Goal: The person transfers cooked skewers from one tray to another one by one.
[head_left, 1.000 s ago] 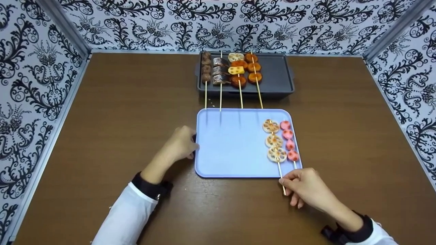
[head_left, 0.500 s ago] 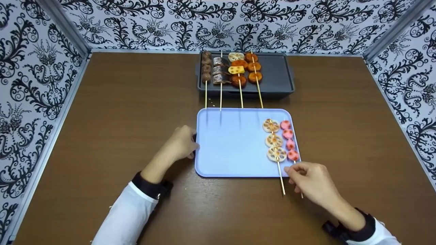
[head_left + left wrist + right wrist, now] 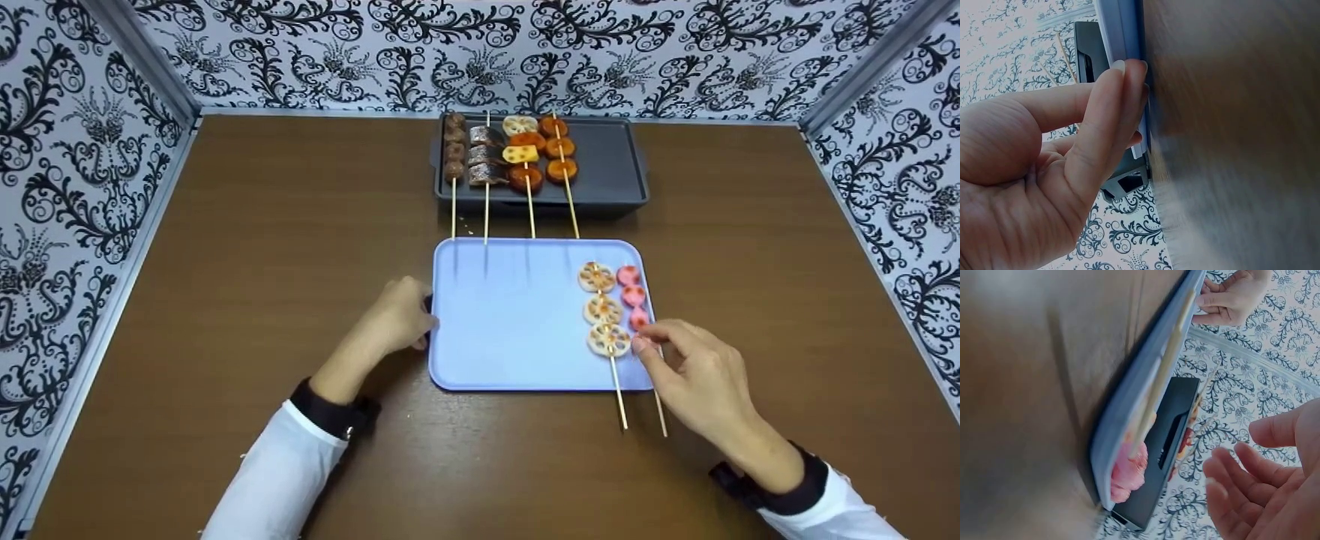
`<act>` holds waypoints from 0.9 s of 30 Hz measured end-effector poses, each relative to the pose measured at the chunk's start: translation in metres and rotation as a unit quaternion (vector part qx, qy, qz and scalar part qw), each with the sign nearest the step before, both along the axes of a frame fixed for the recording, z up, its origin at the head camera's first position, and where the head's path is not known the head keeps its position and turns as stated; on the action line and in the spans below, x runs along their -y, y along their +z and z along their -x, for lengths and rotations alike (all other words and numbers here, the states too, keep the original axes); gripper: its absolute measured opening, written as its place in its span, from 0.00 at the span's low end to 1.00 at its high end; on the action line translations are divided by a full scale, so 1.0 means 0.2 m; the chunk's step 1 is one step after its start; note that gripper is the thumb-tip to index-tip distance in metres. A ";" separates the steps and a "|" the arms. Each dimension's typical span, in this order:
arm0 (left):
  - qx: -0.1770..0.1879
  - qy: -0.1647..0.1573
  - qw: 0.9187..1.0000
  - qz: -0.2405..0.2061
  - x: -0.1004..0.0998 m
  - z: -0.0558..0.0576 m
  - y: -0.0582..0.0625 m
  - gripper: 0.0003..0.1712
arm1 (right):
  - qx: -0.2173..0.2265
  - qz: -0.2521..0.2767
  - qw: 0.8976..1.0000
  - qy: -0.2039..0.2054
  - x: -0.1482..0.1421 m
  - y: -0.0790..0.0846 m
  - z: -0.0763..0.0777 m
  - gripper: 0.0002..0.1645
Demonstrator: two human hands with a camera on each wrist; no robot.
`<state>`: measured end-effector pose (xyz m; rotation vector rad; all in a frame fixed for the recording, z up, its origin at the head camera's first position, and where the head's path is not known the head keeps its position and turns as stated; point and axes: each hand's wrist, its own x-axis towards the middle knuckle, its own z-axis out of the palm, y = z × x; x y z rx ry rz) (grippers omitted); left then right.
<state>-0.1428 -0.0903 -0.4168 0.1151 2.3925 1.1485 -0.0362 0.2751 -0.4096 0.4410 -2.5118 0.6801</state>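
My left hand (image 3: 394, 315) grips the left edge of a pale blue tray (image 3: 506, 322); in the left wrist view its fingertips (image 3: 1107, 90) meet at the tray's rim. Near the tray's right side lie two skewers, their sticks jutting over the front edge. One is a lotus root skewer (image 3: 608, 339) with browned slices. Beside it is a skewer of pink pieces (image 3: 634, 295). My right hand (image 3: 701, 379) hovers over the pink skewer's lower end, hiding its lowest piece in the head view. In the right wrist view that hand (image 3: 1264, 486) has loosely bent fingers, apart from the skewers.
Behind the tray stands a dark grey grill pan (image 3: 604, 165) with several skewers on its left part, including brown balls (image 3: 454, 150) and silvery fish pieces (image 3: 486, 156). Their sticks point toward the tray. Patterned walls (image 3: 480, 60) border the brown table (image 3: 300, 202).
My right hand has let go of the lotus root skewer's stick and moved right, then up over the pink skewer. The left hand and tray have stayed in place.
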 end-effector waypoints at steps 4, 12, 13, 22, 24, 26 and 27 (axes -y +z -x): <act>-0.009 -0.003 1.000 0.006 0.00 0.00 0.00 0.05 | -0.029 -0.019 0.999 0.006 0.01 0.02 0.04 0.15; -0.014 -0.006 1.000 0.016 0.01 0.00 0.01 0.04 | -0.022 -0.034 0.998 0.049 0.07 0.06 0.18 0.31; -0.014 -0.006 1.000 0.017 0.01 0.00 0.01 0.04 | -0.006 -0.033 0.998 0.051 0.08 0.07 0.20 0.33; -0.018 -0.006 1.000 0.009 0.00 -0.01 0.00 0.04 | 0.204 0.016 0.978 0.037 0.18 0.14 0.45 0.49; -0.017 -0.004 1.000 0.008 0.00 -0.01 0.00 0.04 | 0.249 0.041 0.967 0.032 0.19 0.15 0.51 0.50; -0.016 -0.004 1.000 0.007 0.00 -0.01 0.00 0.04 | 0.284 0.069 0.956 0.028 0.20 0.16 0.56 0.50; -0.014 -0.004 1.000 0.008 0.00 -0.01 0.01 0.04 | 0.299 0.086 0.950 0.025 0.20 0.17 0.59 0.50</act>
